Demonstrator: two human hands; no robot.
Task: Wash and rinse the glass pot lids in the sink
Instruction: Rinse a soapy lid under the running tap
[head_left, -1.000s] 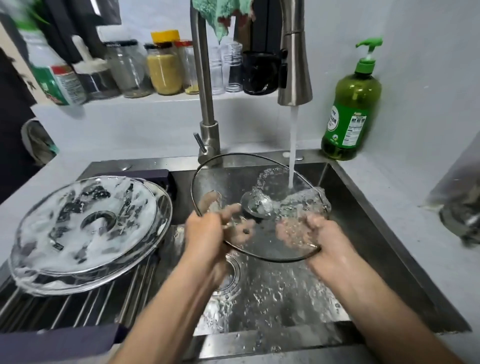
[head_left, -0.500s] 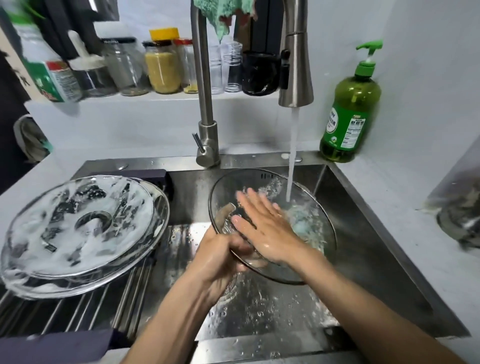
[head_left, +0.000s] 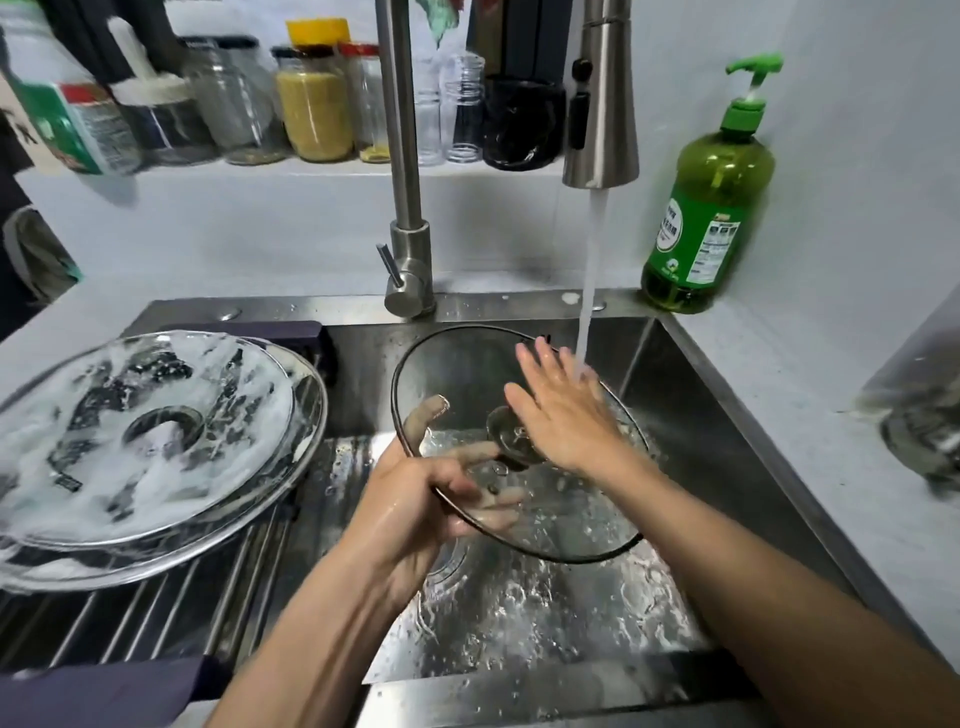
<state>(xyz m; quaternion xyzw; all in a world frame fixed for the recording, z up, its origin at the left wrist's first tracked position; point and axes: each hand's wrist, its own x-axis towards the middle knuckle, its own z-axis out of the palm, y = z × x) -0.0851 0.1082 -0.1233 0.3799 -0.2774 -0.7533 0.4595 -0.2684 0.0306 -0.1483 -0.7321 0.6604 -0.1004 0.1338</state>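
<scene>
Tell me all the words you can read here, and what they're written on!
None can be read.
Green soap bottle: its label has print, too blurred.
White and green container on the shelf: label print too blurred.
Soapy glass lid: a small dark tag, too small to read.

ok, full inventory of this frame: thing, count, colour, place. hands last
glass lid under tap: 1, clear, dark rim, held over sink basin
soapy lids: 2 stacked, clear, foamy, left on rack
drying rack: 1, steel bars, left across sink
sink: 1, steel
faucet: 1, steel, water running
soap bottle: 1, green, back right corner
jars: several, clear or yellow, back shelf
left hand: grips lid's near rim
right hand: flat on the lid, under the stream
</scene>
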